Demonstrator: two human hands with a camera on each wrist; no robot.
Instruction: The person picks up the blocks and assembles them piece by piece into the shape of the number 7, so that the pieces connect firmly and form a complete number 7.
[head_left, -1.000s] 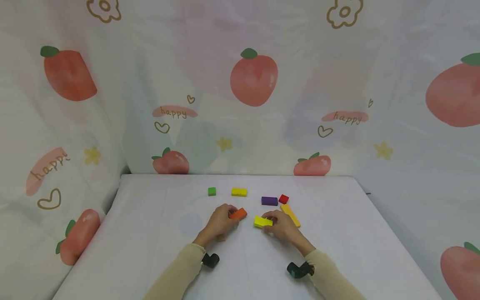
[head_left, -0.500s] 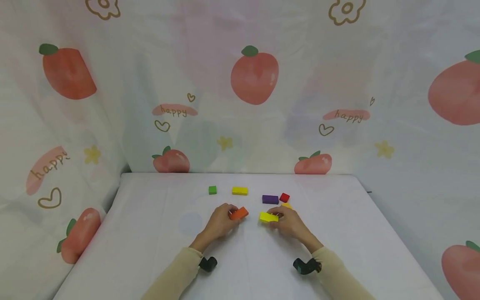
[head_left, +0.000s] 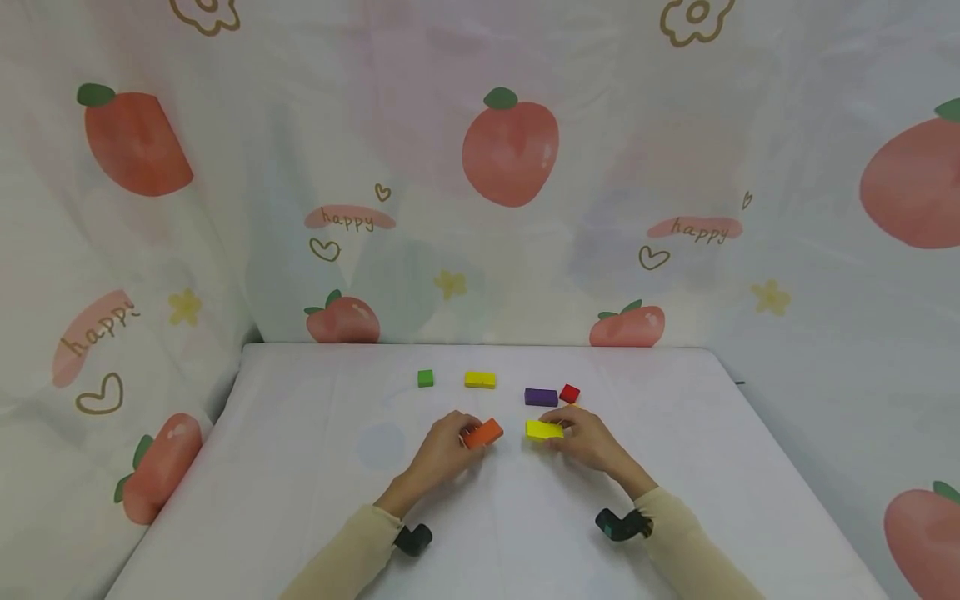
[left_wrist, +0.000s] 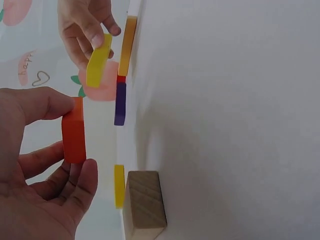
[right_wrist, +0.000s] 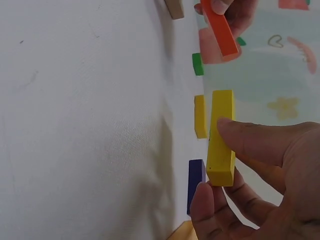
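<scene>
My left hand [head_left: 444, 450] pinches an orange block [head_left: 483, 433] between thumb and fingers, above the white table. To its right, my right hand [head_left: 592, 440] holds a bright yellow block [head_left: 543, 430], also off the surface. A gap separates the two held blocks. In the left wrist view, a plain wooden block [left_wrist: 145, 205] stands on the table near my left hand; the head view hides it. Behind my right hand lies a long yellow-orange block [left_wrist: 128, 45], almost wholly covered in the head view.
Farther back on the table [head_left: 300, 467] lie a green cube [head_left: 425, 378], another yellow block [head_left: 480, 380], a purple block [head_left: 541, 397] and a red cube [head_left: 570, 393]. A printed cloth [head_left: 420, 167] hangs behind the far table edge.
My right hand has moved right and slightly away with the yellow block, now covering most of the yellow-orange block. My left hand has shifted slightly right with the orange block.
</scene>
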